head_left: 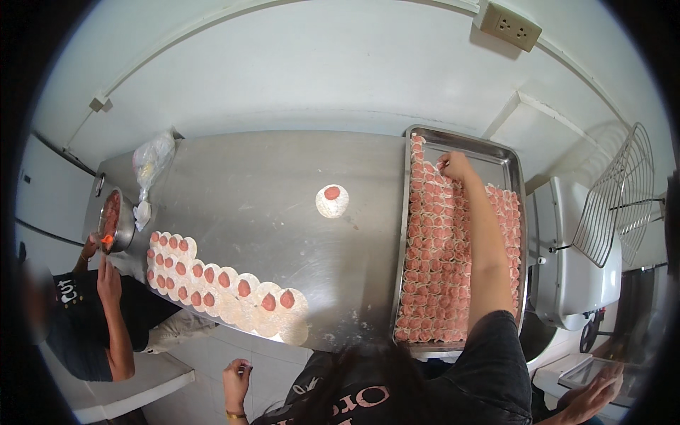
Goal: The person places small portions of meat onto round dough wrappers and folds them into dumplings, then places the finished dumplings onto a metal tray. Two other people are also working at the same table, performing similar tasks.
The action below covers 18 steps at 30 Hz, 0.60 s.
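Observation:
My right hand (pixel 455 165) reaches over the metal tray (pixel 513 173) at the right. Its fingers pinch together at the far end of a row of small open-topped meat dumplings (pixel 433 244); they seem to hold one dumpling, mostly hidden by the fingers. Close-set rows of dumplings fill most of the tray. My left hand (pixel 236 380), with a band at the wrist, hangs off the table's near edge. Its fingers are curled, and nothing shows in them. On the table lies one round wrapper (pixel 330 207) with a lump of pink meat filling (pixel 332 193).
Overlapping wrappers (pixel 244 312), many with filling, line the near left of the steel table (pixel 262 184). A co-worker's hands (pixel 108 280) are by a bowl of filling (pixel 125 225); a plastic bag (pixel 152 163) lies behind. Another person's hands (pixel 591 397) show at lower right.

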Motion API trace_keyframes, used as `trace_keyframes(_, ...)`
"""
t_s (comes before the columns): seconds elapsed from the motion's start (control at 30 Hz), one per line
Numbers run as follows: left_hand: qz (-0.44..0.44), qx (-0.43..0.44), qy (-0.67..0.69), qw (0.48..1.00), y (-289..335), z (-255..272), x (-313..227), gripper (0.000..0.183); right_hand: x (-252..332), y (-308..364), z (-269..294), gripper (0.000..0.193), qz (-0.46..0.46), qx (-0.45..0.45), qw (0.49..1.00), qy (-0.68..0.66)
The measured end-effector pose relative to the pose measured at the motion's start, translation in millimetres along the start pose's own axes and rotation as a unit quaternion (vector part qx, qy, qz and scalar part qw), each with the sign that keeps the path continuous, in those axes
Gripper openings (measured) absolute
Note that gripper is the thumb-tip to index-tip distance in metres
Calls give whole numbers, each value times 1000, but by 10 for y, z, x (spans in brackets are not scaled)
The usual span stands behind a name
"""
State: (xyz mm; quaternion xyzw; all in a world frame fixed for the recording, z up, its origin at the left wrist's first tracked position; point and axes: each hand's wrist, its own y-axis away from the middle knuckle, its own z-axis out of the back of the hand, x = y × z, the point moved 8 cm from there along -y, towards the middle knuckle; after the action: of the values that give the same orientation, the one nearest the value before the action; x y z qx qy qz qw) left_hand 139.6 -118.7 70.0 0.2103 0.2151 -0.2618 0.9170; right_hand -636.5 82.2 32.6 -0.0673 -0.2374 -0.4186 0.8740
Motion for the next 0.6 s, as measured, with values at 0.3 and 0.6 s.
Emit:
trace_keyframes(0.3, -16, 25, 8, 1000, -9, -86, -181, 8, 149, 106, 56, 29, 10, 32, 999, -2)
trace_keyframes(0.6, 37, 66, -4, 997, 219, -264, 148, 10, 83, 80, 21, 27, -16, 43, 998, -46)
